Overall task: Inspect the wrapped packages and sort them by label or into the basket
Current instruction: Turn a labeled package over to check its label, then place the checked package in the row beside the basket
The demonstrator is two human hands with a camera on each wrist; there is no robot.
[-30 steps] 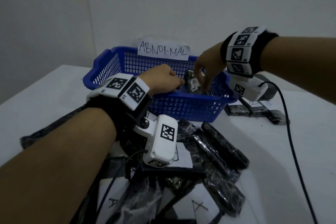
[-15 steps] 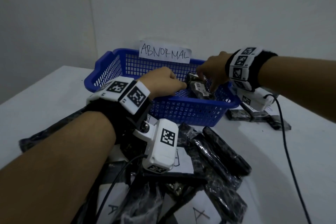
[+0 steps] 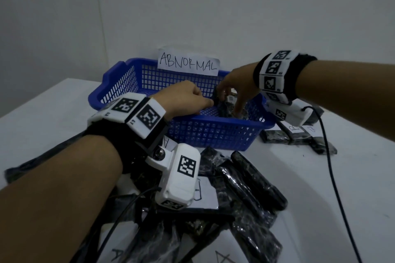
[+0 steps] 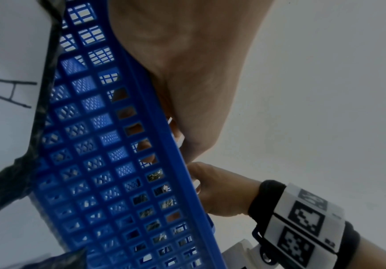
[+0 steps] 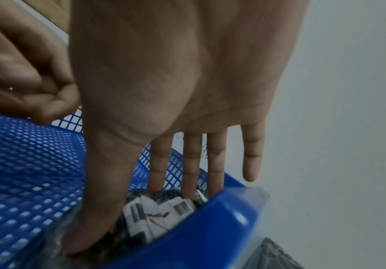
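Observation:
A blue mesh basket (image 3: pixel 213 119) (image 4: pixel 95 163) (image 5: pixel 210 218) with an "ABNORMAL" paper label (image 3: pixel 189 64) stands at the back of the white table. A black wrapped package (image 3: pixel 226 109) (image 5: pixel 155 214) with barcode stickers lies in its right front corner. My right hand (image 3: pixel 237 89) (image 5: pixel 175 81) (image 4: pixel 219 193) reaches down into the basket. Its thumb is on the near side of that package and its straight fingers on the far side. The little finger is off it. My left hand (image 3: pixel 188 100) (image 4: pixel 187 72) (image 5: pixel 26 72) hovers over the front rim, fingers curled, with nothing seen in it.
A pile of black wrapped packages (image 3: pixel 245 179) lies in front of the basket, on paper sheets lettered A (image 3: pixel 222 259). More packages with lettered tags (image 3: pixel 292 134) lie to the right of the basket. A black cable (image 3: pixel 333 177) runs from my right wrist across the table.
My right hand has lowered the package from above the rim down into the basket's right front corner. My left hand has stayed at the front rim.

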